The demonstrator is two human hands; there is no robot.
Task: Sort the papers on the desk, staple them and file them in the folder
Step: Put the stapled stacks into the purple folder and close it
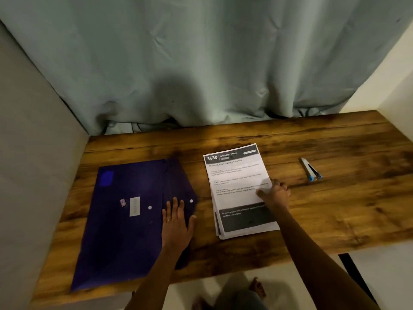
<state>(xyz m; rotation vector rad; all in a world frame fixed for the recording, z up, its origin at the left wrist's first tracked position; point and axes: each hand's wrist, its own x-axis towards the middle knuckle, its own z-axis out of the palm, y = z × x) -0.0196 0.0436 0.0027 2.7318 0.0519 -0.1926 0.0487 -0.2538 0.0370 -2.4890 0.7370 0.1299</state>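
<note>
On the left of the tabletop (335, 142) lies the dark blue folder (125, 220), its flap folded open toward the middle with two white snap buttons showing. The left hand (176, 222) rests flat on that flap, fingers (175, 204) spread and released, pinning it rather than gripping it. It should keep pressing there so the folder does not slide while the other hand works.

Just right of the folder, apart from it, sits the stack of papers (237, 189), printed side up, the lower sheets fanned out a little at the near edge. The right hand (276, 193) lies on the stack's right edge, fingers loosely curled with the tips on the top sheet; whether they pinch a sheet I cannot tell. The step looks like sorting, so lifting one sheet at a time by the edge, then squaring the edges, seems wise before stapling.

Well to the right, untouched, lies the stapler (311, 170).
</note>
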